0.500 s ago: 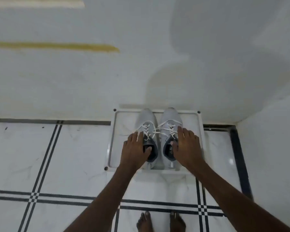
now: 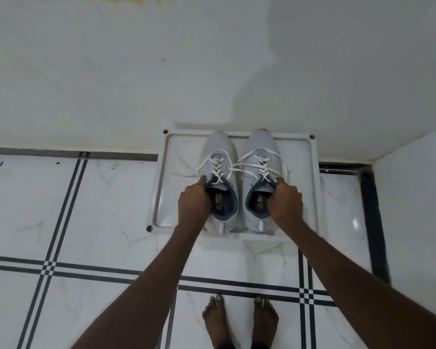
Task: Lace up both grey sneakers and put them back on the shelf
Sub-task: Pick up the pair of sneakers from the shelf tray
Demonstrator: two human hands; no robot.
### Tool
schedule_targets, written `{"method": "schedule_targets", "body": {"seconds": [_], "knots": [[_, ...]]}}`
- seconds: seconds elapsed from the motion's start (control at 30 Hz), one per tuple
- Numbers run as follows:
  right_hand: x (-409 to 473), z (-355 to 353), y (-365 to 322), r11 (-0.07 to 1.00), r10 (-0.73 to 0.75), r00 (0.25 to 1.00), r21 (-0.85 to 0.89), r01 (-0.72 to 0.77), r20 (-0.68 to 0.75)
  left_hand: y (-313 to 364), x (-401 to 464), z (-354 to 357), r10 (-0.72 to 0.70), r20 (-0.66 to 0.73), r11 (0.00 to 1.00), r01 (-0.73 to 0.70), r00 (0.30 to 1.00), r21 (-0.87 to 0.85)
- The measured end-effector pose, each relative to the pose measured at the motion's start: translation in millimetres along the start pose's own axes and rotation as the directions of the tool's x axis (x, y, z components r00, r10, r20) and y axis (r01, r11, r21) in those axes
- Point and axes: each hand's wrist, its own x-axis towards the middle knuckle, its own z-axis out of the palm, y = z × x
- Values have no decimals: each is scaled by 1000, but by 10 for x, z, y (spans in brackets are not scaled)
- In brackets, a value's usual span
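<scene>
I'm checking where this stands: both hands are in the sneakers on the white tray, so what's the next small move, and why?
Probably lift both sneakers off the tray together. The left hand grips the collar of the left sneaker, the right hand grips the right sneaker, and the laces hang loose and untied, so they still need lacing.

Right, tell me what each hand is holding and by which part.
Left hand grips the left grey sneaker by the outer side of its collar; right hand grips the right grey sneaker likewise.

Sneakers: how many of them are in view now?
2. The left sneaker and the right sneaker stand side by side on the white tray, each gripped at its collar; none appear hidden.
</scene>
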Motion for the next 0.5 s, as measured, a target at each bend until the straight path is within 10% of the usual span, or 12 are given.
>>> {"method": "schedule_targets", "body": {"seconds": [0.5], "knots": [[-1793,-574,301,991,-123,984,45,130,-131,-204,-1782,-601,56,-94,994,-64,994,-86]]}}
